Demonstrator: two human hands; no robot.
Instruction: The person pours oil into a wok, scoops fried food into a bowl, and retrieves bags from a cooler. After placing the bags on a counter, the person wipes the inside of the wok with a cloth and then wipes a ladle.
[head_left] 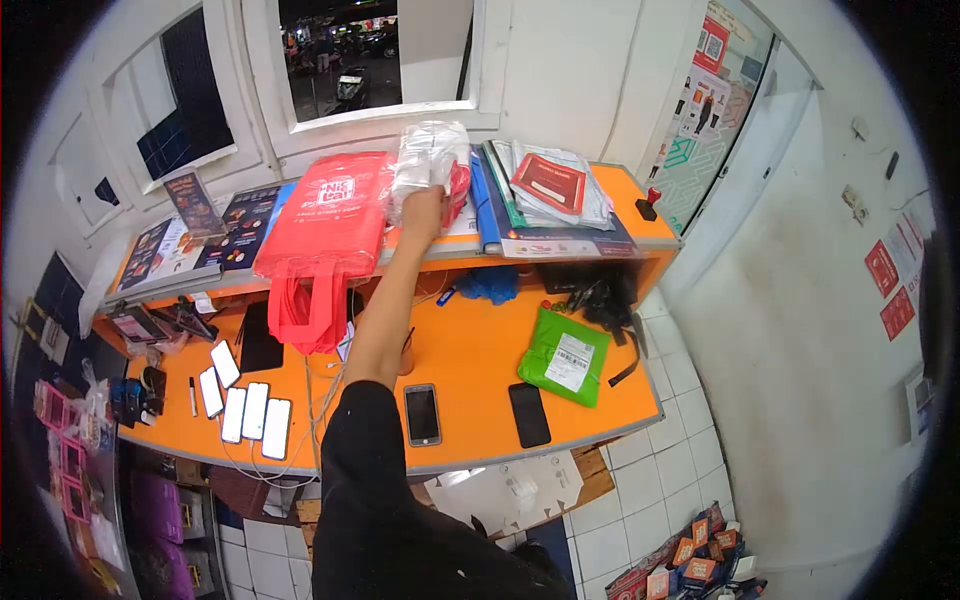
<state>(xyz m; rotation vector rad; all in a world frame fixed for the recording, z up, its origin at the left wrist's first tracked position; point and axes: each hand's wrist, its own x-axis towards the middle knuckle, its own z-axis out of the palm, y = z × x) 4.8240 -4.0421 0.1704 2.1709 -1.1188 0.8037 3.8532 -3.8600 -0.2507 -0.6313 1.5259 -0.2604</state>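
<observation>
My left hand [424, 207] reaches up to the raised shelf of the orange desk. Its fingers are closed at the lower edge of a pack of white plastic bags [428, 155] in clear wrapping. The fingertips are partly hidden. Beside the pack on the left lies a red tote bag [335, 205] with white print, its handles [306, 305] hanging over the shelf edge. Red material also shows at the pack's right side. Close by stands a blue folder [485, 205]. My right hand is out of view.
Papers with a red booklet [550, 187] lie right of the folder. On the orange desktop [465, 345] are several lit phones [255, 412], two dark phones [422, 414], a green parcel [566, 357] and a drink cup [406, 355]. Menus [240, 228] cover the shelf's left side.
</observation>
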